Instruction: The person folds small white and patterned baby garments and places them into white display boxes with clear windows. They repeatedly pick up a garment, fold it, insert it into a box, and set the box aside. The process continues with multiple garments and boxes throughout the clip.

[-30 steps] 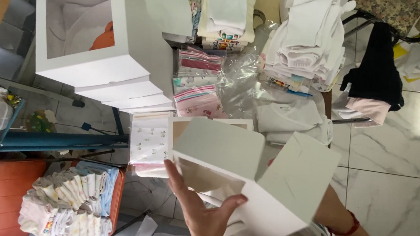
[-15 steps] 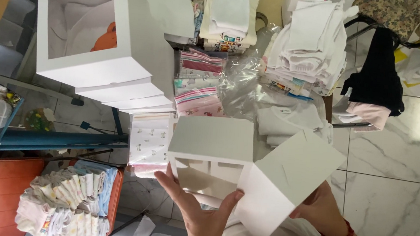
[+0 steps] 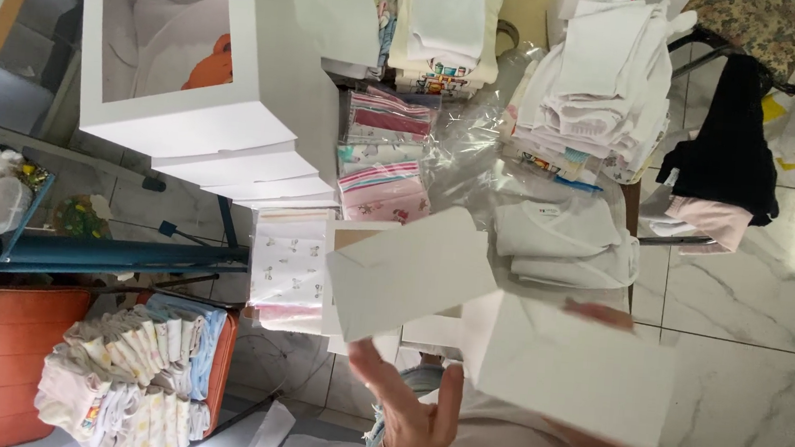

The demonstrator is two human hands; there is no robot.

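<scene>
White folding box (image 3: 502, 331) tilted further than before, left hand (image 3: 416, 414) now off it at 6 o'clock, fingers spread, right hand (image 3: 598, 315) behind box, grip indiscernible.

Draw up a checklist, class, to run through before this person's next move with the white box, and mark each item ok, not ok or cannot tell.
1. Box off the table: ok, held up in the air.
2. Right hand gripping the box: cannot tell, only fingertips show over its top edge.
3. Left hand on the box: not ok, open and spread beside it.
4. Flap folded shut: not ok, it stands open.
5. Box contents: cannot tell, inside is hidden.
6. Stack of finished boxes standing steady: ok.
</scene>
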